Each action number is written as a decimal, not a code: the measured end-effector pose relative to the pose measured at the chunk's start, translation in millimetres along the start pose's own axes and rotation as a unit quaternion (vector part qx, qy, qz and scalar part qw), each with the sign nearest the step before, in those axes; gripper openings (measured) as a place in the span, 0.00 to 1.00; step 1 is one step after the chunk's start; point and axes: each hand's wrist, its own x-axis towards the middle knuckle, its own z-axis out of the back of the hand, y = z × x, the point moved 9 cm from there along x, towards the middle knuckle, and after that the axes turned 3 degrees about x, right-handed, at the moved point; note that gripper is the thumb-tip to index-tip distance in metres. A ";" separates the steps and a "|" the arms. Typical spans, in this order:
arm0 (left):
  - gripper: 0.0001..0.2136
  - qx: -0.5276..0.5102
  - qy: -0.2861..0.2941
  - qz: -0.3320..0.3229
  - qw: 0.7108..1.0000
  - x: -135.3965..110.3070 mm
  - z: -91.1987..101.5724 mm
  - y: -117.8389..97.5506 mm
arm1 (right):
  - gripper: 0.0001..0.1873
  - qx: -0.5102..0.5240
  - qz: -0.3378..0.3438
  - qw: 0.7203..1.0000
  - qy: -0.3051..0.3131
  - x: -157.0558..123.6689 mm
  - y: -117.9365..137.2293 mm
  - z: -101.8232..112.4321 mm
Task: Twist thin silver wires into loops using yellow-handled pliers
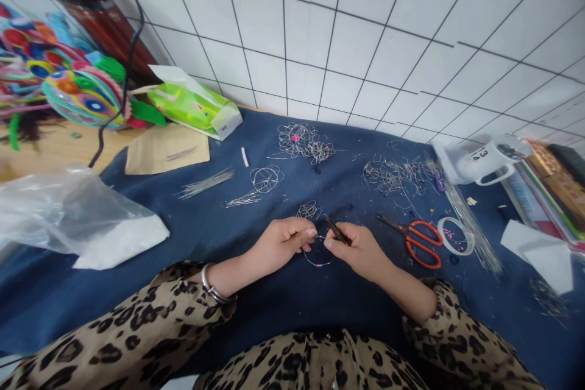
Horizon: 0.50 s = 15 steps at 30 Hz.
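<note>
My left hand [292,237] is closed, with thumb and forefinger pinching a thin wire loop [329,262] that carries a small pink bead at its bottom. The loop hangs just below the fingertips, close to my right hand. My right hand [354,248] is closed round small dark pliers [336,230], their tip pointing up and left; much of the tool is hidden in the palm. Just beyond both hands lies a small coil of wire [309,210]. Orange-handled scissors [423,242] rest right of my right hand, beside a round clear dish [456,236] holding pink beads.
Tangled wire [299,140] lies at the back of the blue cloth [283,317], with another tangle [395,175] to the right. Straight wire bundles [208,184] lie left. A plastic bag [77,213], a green tissue pack [192,103] and a white mug [487,161] stand around the edges.
</note>
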 end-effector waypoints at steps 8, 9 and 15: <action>0.14 -0.007 -0.012 0.013 1.000 0.4 2.2 2.2 | 0.08 0.004 -0.001 1.000 -0.011 -0.2 0.7 -1.5; 0.14 -0.006 -0.012 0.013 1.000 0.4 2.2 2.4 | 0.06 -0.002 0.001 1.000 -0.021 -0.4 1.9 -0.3; 0.14 -0.001 -0.011 0.015 1.000 0.1 0.6 4.6 | 0.06 -0.036 0.006 0.998 -0.048 -1.8 6.0 2.2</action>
